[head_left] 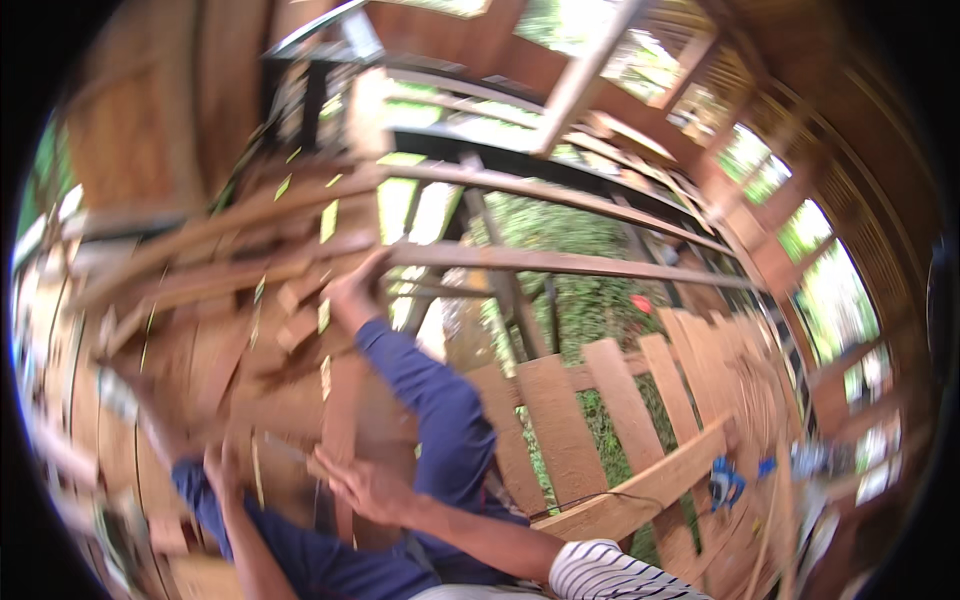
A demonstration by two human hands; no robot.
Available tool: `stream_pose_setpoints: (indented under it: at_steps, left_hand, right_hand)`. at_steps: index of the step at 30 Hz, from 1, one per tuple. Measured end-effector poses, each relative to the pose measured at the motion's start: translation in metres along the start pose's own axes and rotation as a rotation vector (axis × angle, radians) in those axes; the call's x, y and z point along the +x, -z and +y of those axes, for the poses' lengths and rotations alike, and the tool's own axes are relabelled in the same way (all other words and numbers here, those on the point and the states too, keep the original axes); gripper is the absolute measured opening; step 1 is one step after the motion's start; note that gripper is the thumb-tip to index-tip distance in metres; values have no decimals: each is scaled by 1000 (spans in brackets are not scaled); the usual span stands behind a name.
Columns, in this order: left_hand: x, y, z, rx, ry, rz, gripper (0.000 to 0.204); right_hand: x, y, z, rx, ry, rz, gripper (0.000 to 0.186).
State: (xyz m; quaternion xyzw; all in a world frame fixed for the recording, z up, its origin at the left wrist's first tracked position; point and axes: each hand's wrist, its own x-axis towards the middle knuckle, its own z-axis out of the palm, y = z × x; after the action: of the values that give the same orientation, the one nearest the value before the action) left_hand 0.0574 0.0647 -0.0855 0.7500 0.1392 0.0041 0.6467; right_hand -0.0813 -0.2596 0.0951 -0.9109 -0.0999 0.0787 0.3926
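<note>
The picture is motion-blurred. My left hand (pixel 222 470) is low at the left, near my blue-trousered legs (pixel 430 420); whether its fingers hold anything cannot be made out. My right hand (pixel 365 485) is closed at the lower centre on something thin, pointing left over the planks, too smeared to name. My bare feet rest among the timber, one (pixel 350 292) near a long wooden beam (pixel 560 262), the other (pixel 150 410) at the left. Loose wood offcuts (pixel 298 328) lie between them.
Slatted floor boards (pixel 540 425) on the right have gaps showing greenery below. An open frame of beams spans a drop ahead. A board (pixel 630 480) crosses the slats, near a blue tool (pixel 725 485) and a plastic bottle (pixel 815 460). Wooden walls and rafters (pixel 850 120) surround the space.
</note>
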Motion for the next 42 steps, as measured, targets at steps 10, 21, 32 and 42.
stream_pose_setpoints:
  at_steps: [10,21,32,42]
  left_hand:
    - [86,-113,10,298,-207,-289,18]
    - [68,-313,156,219,-466,-503,18]
    - [80,-351,170,157,-486,-509,20]
    - [87,-331,196,117,-618,-462,21]
  right_hand:
    - [-151,23,69,232,30,599,63]
    - [-136,37,65,358,243,795,61]
    - [-238,31,109,220,-356,955,51]
    - [-479,-51,190,-445,-1119,1265,46]
